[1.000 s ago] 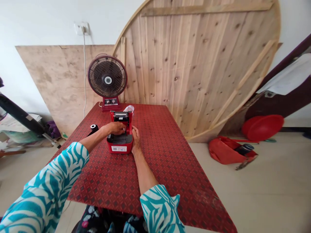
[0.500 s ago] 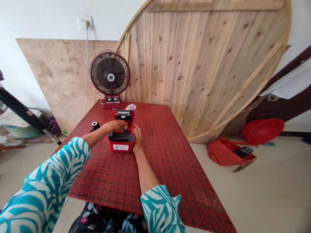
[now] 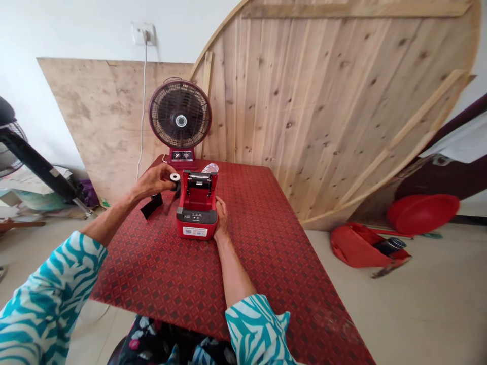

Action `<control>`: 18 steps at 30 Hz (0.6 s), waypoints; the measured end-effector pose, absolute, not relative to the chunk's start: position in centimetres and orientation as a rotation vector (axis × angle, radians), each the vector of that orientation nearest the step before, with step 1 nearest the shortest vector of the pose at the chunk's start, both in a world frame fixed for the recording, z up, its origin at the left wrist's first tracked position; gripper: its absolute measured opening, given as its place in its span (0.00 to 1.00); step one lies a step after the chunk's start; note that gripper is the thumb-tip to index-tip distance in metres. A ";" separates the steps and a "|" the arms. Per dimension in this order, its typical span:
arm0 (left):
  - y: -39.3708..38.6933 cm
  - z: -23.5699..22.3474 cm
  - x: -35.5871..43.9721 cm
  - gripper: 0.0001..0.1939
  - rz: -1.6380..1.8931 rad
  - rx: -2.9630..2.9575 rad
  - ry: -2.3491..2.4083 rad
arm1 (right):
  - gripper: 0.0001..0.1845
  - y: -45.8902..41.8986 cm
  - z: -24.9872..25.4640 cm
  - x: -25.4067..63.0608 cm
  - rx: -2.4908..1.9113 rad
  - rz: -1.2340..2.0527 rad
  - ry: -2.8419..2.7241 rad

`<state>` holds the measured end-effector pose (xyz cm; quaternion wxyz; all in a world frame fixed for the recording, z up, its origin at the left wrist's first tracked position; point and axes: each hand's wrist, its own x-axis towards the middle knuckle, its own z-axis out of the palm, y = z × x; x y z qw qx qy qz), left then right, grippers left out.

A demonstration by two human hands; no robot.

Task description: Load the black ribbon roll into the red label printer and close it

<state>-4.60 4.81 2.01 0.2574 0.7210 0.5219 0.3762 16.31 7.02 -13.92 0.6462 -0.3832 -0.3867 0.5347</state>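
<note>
A red and black label printer [image 3: 197, 230] stands on the table with its lid raised, showing a roller inside the lid. My left hand [image 3: 157, 180] is to the left of the printer, above the table, its fingers pinching a black roll with a white core [image 3: 175, 178]. Below that hand a black strip [image 3: 151, 207] lies on the table; whether it joins the roll I cannot tell. Along the printer's right side my right hand [image 3: 221, 218] grips the casing, its thumb side partly hidden.
A dark red table fan [image 3: 180, 121] stands at the table's back edge. A clear plastic bottle [image 3: 211, 168] lies behind the printer. The patterned table [image 3: 274, 263] ends before a wooden panel [image 3: 289, 101]. A red bag [image 3: 350, 248] and red basin [image 3: 422, 215] are on the floor.
My left hand has moved out of the printer to the left and now holds the black roll, which stood on the table. My right hand stays at the printer. The view has shifted slightly.
</note>
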 end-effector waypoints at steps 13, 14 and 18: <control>9.7 -5.3 -8.1 0.13 0.647 1.852 2.078 | 0.27 6.5 -13.1 16.6 -0.912 1.261 -0.834; 9.8 -5.4 -8.0 0.13 0.641 1.847 2.073 | 0.27 6.5 -13.1 16.6 -0.914 1.260 -0.833; 9.8 -5.5 -8.5 0.20 0.697 1.839 1.994 | 0.28 6.4 -13.0 16.6 -0.924 1.269 -0.811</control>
